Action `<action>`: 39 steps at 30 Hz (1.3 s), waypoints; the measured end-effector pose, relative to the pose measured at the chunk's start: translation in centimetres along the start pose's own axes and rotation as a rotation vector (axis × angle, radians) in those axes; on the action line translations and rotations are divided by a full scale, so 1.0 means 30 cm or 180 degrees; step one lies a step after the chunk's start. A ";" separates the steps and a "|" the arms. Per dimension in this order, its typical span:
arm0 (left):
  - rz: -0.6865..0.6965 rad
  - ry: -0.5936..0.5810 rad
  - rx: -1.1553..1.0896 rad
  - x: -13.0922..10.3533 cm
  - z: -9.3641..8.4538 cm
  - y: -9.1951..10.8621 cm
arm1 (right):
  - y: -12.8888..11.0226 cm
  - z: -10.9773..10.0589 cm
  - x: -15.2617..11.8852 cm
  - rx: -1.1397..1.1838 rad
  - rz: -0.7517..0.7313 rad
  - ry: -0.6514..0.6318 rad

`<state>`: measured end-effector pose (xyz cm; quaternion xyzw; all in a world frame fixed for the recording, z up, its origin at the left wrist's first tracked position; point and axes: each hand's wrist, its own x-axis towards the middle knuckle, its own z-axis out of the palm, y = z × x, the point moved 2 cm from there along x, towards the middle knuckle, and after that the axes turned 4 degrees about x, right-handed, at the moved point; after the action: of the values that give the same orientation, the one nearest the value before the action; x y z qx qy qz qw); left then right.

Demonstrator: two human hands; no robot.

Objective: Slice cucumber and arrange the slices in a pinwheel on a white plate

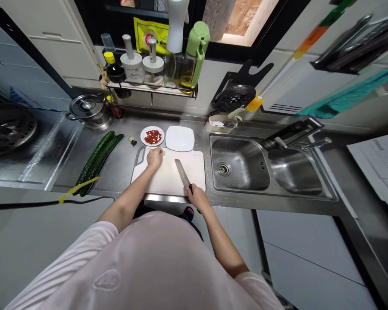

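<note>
A white cutting board (168, 176) with a grey handle lies on the counter before me. My left hand (154, 157) is closed at its upper left part, fingers curled down over cucumber slices (163, 153) that peek out beside them. The undersides of those fingers are hidden. In my right hand (198, 198), wrapped round the dark handle, is a kitchen knife (182, 173); its blade points up and left over the board. Just beyond the board stand a plate of chopped red pieces (153, 137) and a white square plate (180, 138). Two whole cucumbers (98, 160) lie to the left.
Cucumber end pieces (133, 141) sit left of the plates. A lidded steel pot (89, 112) stands at the back left, near the stove (9, 128). To the right is a double sink (242, 165). Above the counter hangs a rack (155, 88) with jars and an oil bottle (194, 56).
</note>
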<state>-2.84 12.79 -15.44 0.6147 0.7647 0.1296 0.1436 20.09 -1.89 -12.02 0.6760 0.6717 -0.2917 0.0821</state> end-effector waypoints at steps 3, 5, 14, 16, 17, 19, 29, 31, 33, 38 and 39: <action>-0.0140 -0.0010 -0.0329 0.003 -0.003 -0.014 | -0.001 -0.001 0.001 0.0011 0.0013 -0.0004; -0.0164 -0.0168 -0.0685 0.003 0.002 -0.032 | 0.000 0.000 0.003 0.0012 -0.0001 -0.0003; -0.0038 -0.1070 -0.0932 -0.034 0.038 -0.108 | -0.003 -0.009 0.004 0.0006 -0.0060 0.0003; 0.0052 -0.1003 -0.0808 -0.042 0.034 -0.104 | -0.008 -0.014 0.002 -0.0016 -0.0041 0.0020; 0.0109 -0.0962 -0.0734 -0.046 0.031 -0.101 | -0.011 -0.016 0.001 -0.0030 -0.0034 0.0039; 0.0262 -0.0847 -0.0573 -0.054 0.026 -0.094 | -0.017 -0.019 -0.003 -0.0057 -0.0038 0.0090; 0.0350 -0.0459 -0.0387 -0.057 0.041 -0.110 | -0.067 -0.003 -0.032 -0.0225 -0.0410 0.0098; 0.0275 -0.0523 -0.0447 -0.052 0.043 -0.112 | -0.079 -0.004 -0.032 -0.0252 -0.0437 0.0053; 0.0206 -0.0549 -0.0505 -0.047 0.044 -0.115 | -0.087 -0.005 -0.030 -0.0269 -0.0459 0.0021; 0.0211 -0.0508 -0.0524 -0.040 0.053 -0.122 | -0.095 -0.006 -0.023 -0.0324 -0.0520 0.0012; 0.0214 -0.0505 -0.0524 -0.040 0.055 -0.123 | -0.095 -0.005 -0.022 -0.0334 -0.0528 0.0007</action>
<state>-5.30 10.88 -18.29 0.6344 0.7166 0.1476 0.2493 17.45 -2.14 -10.76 0.6132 0.7398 -0.2611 0.0923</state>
